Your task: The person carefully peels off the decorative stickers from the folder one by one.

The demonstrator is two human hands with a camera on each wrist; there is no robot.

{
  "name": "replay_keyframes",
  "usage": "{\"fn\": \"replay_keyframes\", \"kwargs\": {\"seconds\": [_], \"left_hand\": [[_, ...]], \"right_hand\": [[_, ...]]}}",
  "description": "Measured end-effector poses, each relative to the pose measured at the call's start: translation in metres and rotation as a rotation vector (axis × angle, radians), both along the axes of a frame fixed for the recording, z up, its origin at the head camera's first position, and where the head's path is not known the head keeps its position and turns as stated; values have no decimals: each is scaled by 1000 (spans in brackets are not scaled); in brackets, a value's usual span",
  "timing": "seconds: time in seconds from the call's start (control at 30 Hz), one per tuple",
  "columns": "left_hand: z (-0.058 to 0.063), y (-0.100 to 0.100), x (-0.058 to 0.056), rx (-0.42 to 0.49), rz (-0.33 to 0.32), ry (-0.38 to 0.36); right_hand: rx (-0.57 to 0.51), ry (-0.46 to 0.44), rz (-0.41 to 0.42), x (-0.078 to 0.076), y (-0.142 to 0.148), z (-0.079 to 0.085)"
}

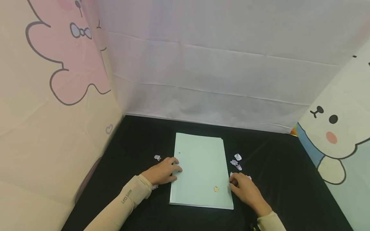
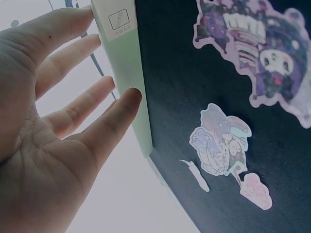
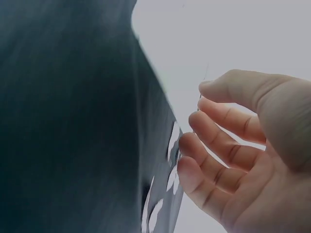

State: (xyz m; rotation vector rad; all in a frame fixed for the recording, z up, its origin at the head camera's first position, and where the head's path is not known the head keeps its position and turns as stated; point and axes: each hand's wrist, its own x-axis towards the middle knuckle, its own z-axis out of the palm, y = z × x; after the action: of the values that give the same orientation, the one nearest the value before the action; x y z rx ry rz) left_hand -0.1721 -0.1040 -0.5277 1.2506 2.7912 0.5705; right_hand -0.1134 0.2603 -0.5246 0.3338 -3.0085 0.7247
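Observation:
A pale mint-green folder (image 1: 199, 166) lies flat on the black cloth, a small yellowish sticker (image 1: 216, 189) near its lower right. My left hand (image 1: 163, 171) rests at the folder's left edge, fingers spread and nearly straight. The left wrist view shows those fingertips by the green spine (image 2: 127, 68) with its white label. At the opposite edge, the thumb and curled fingers of my right hand (image 1: 245, 189) pinch the folder's thin edge. Cartoon stickers (image 1: 238, 157) lie just beyond the right hand, and another small sticker (image 1: 157, 157) lies beyond the left.
Black cloth (image 1: 277, 170) covers the table. Cut-out stickers (image 2: 221, 138) lie loose along the folder's left side, some overlapping. A pale cloth wall (image 1: 208, 70) stands behind, with cartoon-printed sheets (image 1: 69, 64) at the sides.

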Motion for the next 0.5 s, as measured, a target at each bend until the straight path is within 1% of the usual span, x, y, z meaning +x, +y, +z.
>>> {"fn": "replay_keyframes", "kwargs": {"seconds": [0.13,0.23,0.37,0.5], "left_hand": [[2,0,1,-4,3,-3],[1,0,0,-9,7,-6],[-1,0,0,-15,7,-10],[0,0,1,-11,6,-14]], "right_hand": [[-1,-13,29,0,-16,0],[6,5,96,2,-25,-3],[4,53,201,5,-33,-7],[0,77,245,6,-37,-9]]}}
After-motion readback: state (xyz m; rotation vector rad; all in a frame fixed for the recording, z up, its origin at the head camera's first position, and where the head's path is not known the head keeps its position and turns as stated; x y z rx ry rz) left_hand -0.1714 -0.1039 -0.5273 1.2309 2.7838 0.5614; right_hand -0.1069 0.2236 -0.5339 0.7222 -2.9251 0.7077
